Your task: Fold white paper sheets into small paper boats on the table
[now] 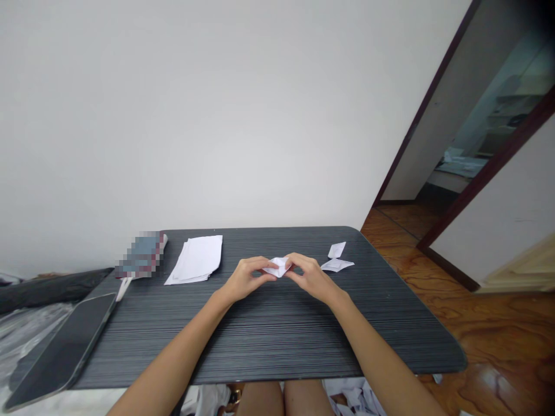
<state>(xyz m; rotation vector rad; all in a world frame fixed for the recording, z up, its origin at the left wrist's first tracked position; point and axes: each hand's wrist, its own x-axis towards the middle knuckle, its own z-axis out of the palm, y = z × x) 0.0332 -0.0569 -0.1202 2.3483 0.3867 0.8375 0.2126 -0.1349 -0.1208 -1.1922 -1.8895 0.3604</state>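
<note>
A small folded piece of white paper (278,266) is held just above the dark ribbed table (269,335) near its middle. My left hand (245,278) pinches its left side with fingers closed. Its right side is pinched by my right hand (309,274), fingers closed too. Both forearms reach in from the bottom edge. Part of the folded paper is hidden by my fingertips.
A stack of white sheets (196,260) lies at the back left. Two small folded papers (336,259) lie at the back right. A phone (63,349) overhangs the table's left edge, near a blurred-out object (141,254). Crumpled paper (351,398) lies under the table. A doorway (477,144) opens at right.
</note>
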